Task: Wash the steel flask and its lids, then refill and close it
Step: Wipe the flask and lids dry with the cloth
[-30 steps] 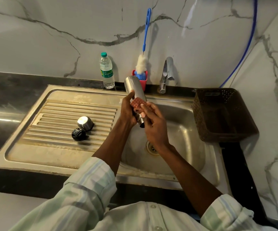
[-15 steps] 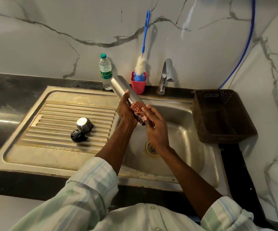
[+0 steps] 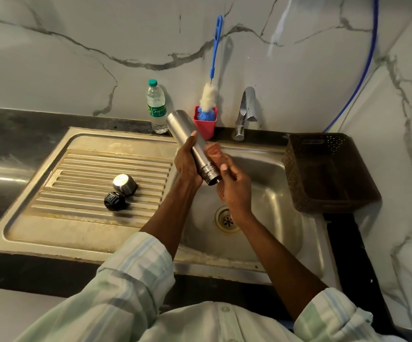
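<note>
Flask (image 3: 192,146) now tilts further, left hand (image 3: 187,161) gripping it, right hand (image 3: 232,183) scrubbing with the scrubber (image 3: 213,150); washing step, rinse next probably.

brushed steel flask (image 3: 189,141), shiny steel lid (image 3: 124,184), glossy black plastic lid (image 3: 114,201), dull stained steel sink (image 3: 286,233).
</note>
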`<state>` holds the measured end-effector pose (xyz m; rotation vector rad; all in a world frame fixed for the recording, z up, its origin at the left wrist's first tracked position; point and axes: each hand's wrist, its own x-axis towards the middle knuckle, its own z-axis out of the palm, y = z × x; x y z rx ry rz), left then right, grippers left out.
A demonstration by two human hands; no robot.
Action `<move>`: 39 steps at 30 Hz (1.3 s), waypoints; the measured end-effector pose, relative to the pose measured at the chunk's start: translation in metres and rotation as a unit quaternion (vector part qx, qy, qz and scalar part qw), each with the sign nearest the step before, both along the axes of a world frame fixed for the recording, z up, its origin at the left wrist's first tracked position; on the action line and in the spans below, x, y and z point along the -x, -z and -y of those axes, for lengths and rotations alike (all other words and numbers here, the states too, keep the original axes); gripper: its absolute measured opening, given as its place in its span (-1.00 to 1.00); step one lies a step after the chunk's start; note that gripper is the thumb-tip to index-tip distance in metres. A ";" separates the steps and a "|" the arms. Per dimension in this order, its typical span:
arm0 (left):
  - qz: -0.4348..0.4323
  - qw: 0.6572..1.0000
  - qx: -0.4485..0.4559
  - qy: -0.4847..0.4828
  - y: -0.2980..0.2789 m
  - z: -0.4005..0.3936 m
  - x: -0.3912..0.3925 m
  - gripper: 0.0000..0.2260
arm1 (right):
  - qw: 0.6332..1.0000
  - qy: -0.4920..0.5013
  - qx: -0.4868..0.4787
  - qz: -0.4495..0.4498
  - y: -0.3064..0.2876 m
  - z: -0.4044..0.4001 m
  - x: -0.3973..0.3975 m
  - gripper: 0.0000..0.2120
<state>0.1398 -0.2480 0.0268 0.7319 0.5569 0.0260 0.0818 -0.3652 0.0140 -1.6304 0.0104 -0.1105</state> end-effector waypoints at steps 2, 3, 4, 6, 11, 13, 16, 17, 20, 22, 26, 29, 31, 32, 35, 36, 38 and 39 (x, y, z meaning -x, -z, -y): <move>0.014 0.999 0.034 0.013 0.000 -0.001 0.001 -0.47 | 0.965 0.019 -0.200 -0.166 -0.001 0.003 -0.006 -0.68; 0.013 0.999 0.042 0.021 0.001 -0.003 0.001 -0.49 | 0.949 0.025 -0.240 -0.202 -0.002 0.004 -0.008 -0.68; 0.017 0.998 0.051 0.034 0.002 -0.004 0.001 -0.51 | 0.953 0.033 -0.227 -0.197 -0.005 0.003 -0.007 -0.68; 0.020 0.996 0.050 0.067 -0.002 -0.004 0.002 -0.55 | 0.989 0.037 -0.118 -0.085 -0.012 -0.001 0.000 -0.70; 0.036 0.992 0.016 0.123 -0.023 0.004 0.004 -0.41 | 0.975 0.002 0.120 0.184 -0.009 -0.010 0.007 -0.67; 0.043 0.994 0.009 0.100 -0.019 0.003 0.001 -0.36 | 0.996 0.026 0.011 0.088 -0.007 -0.008 0.002 -0.68; 0.056 0.995 0.039 0.070 -0.012 0.002 0.001 -0.35 | 0.948 0.036 -0.267 -0.168 -0.012 -0.003 -0.007 -0.65; 0.045 0.996 0.047 0.061 -0.011 0.003 0.002 -0.39 | 0.943 0.043 -0.274 -0.182 -0.015 -0.003 -0.008 -0.65; 0.037 0.995 0.051 0.079 -0.011 0.002 0.003 -0.46 | 0.995 0.057 -0.078 0.000 -0.021 -0.007 0.001 -0.71; 0.037 0.995 0.041 0.085 -0.017 0.003 0.005 -0.42 | 0.985 0.000 0.073 0.155 -0.014 -0.010 0.005 -0.67; 0.038 0.994 0.000 0.101 -0.018 0.009 0.005 -0.41 | 0.992 0.020 0.050 0.118 -0.003 -0.011 0.004 -0.68; 0.047 0.998 0.016 0.046 -0.011 0.008 0.007 -0.33 | 0.958 0.058 -0.243 -0.139 -0.011 -0.006 0.000 -0.71; 0.048 0.997 0.050 0.019 -0.010 0.008 0.008 -0.40 | 0.953 0.065 -0.252 -0.154 -0.017 -0.006 0.002 -0.70; 0.041 0.997 0.062 0.030 -0.011 0.008 0.007 -0.41 | 0.972 0.069 -0.198 -0.109 -0.021 -0.007 0.004 -0.70; 0.011 0.994 0.049 0.096 -0.017 0.004 0.005 -0.45 | 0.992 0.025 0.043 0.116 -0.014 -0.009 0.003 -0.68; 0.010 0.994 0.038 0.106 -0.019 0.003 0.004 -0.47 | 0.977 0.004 0.113 0.178 -0.008 -0.010 0.001 -0.66; 0.008 0.994 0.015 0.111 -0.020 0.004 0.002 -0.48 | 0.951 -0.007 0.189 0.244 0.000 -0.011 -0.001 -0.63; 0.009 0.994 0.005 0.112 -0.021 0.006 0.003 -0.48 | 0.955 0.000 0.178 0.236 0.003 -0.013 0.000 -0.63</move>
